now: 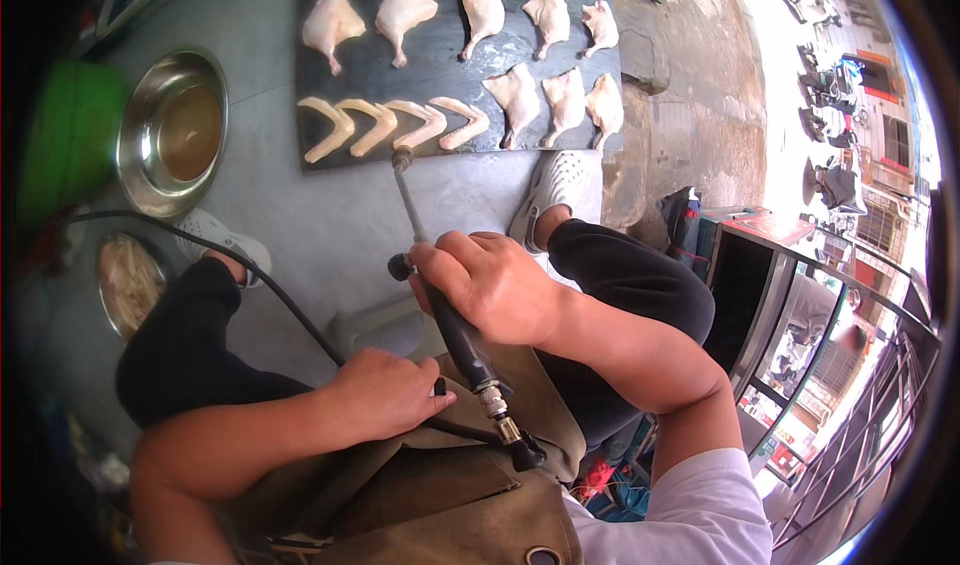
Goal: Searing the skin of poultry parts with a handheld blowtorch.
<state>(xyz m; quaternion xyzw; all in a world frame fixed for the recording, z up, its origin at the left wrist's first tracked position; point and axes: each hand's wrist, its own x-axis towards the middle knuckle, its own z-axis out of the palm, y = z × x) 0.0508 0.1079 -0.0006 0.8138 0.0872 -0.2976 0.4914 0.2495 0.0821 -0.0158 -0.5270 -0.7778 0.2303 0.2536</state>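
My right hand [502, 287] grips the black handle of a gas blowtorch [454, 332]. The torch's metal nozzle [403, 158] points away from me, at the near edge of a dark slab [420, 47]. No flame can be made out. Just beyond the nozzle, several raw poultry wings [421, 124] lie in a row on the slab. Raw poultry legs [482, 14] fill its far side and near right. My left hand [382, 396] is closed in my lap around a small black object [439, 386], mostly hidden. A black hose [285, 291] passes under that hand to the torch's rear fitting.
A steel basin [172, 130] of brownish liquid stands at left, beside a green container [71, 137]. Nearer me is a bowl [131, 287] of pale pieces. My feet in white clogs [559, 190] flank the slab's near side. A glass-sided metal cabinet [757, 295] stands at right.
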